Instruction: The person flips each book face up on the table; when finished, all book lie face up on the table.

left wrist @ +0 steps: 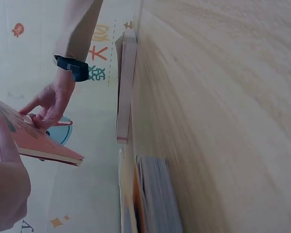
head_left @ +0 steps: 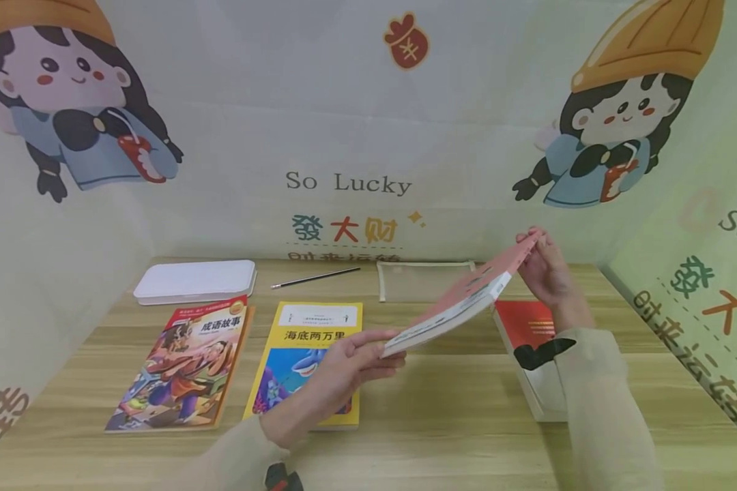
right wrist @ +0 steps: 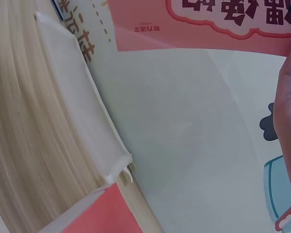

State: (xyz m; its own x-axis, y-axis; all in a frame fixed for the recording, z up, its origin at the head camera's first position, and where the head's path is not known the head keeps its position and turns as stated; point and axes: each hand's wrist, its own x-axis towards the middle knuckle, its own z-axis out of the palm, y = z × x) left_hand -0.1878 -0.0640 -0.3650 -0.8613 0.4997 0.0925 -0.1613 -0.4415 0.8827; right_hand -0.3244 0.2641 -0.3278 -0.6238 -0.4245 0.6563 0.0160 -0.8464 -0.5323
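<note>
A thin pink book (head_left: 460,300) is held up over the table, tilted with its right end higher. My left hand (head_left: 356,358) pinches its lower left end between thumb and fingers. At the raised right end, my right hand (head_left: 546,266) grips the edge. In the left wrist view, both the left hand (left wrist: 9,189) and the right hand (left wrist: 53,102) are on the book (left wrist: 43,143). Its pink cover with large characters shows in the right wrist view. Below the left forearm lies a yellow book (head_left: 270,368), partly covered by it. A red and white book (head_left: 533,324) lies under the right forearm.
A colourful storybook (head_left: 190,368) with a red top lies at left on the wooden table (head_left: 442,436). Along the back are a white case (head_left: 193,281), a dark pencil (head_left: 316,277) and a pale see-through pouch (head_left: 411,283). Printed cloth (head_left: 344,123) walls the table in.
</note>
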